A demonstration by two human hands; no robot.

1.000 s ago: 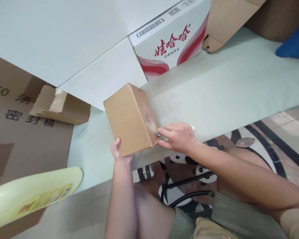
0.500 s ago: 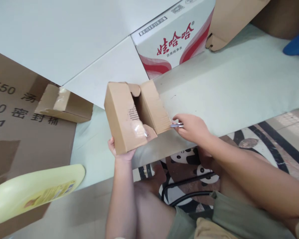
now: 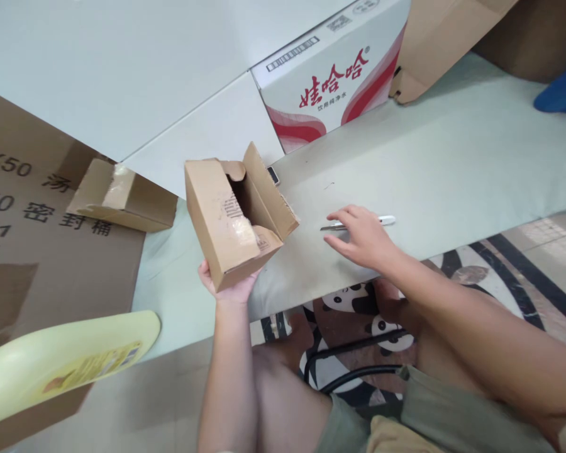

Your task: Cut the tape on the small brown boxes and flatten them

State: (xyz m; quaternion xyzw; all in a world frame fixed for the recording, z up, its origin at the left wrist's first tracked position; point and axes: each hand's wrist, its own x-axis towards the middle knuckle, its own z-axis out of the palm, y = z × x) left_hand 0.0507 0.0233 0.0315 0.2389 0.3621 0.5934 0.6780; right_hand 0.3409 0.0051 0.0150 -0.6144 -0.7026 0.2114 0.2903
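A small brown cardboard box (image 3: 212, 220) is held tilted in the head view, its flap standing open and its inside dark. My left hand (image 3: 231, 286) grips its lower end from beneath, with part of the fingers hidden behind the cardboard. To the right, a utility knife (image 3: 387, 220) with a white handle and bare blade lies on the pale green cloth (image 3: 434, 163). My right hand (image 3: 361, 236) is over the knife, thumb and fingers apart, hiding the middle of it. Behind the box flap, a small dark-faced object (image 3: 273, 175) shows in part.
A white carton with red lettering (image 3: 332, 94) stands at the back. Another small cardboard box (image 3: 127, 195) sits at the left, beside a large printed carton (image 3: 19, 251). A pale yellow bottle (image 3: 75, 358) is at the lower left. A blue object (image 3: 563, 91) lies at the far right.
My right hand has let go of the utility knife, which now lies on the cloth. The box has shifted left in my left hand, and its flap has swung wider.
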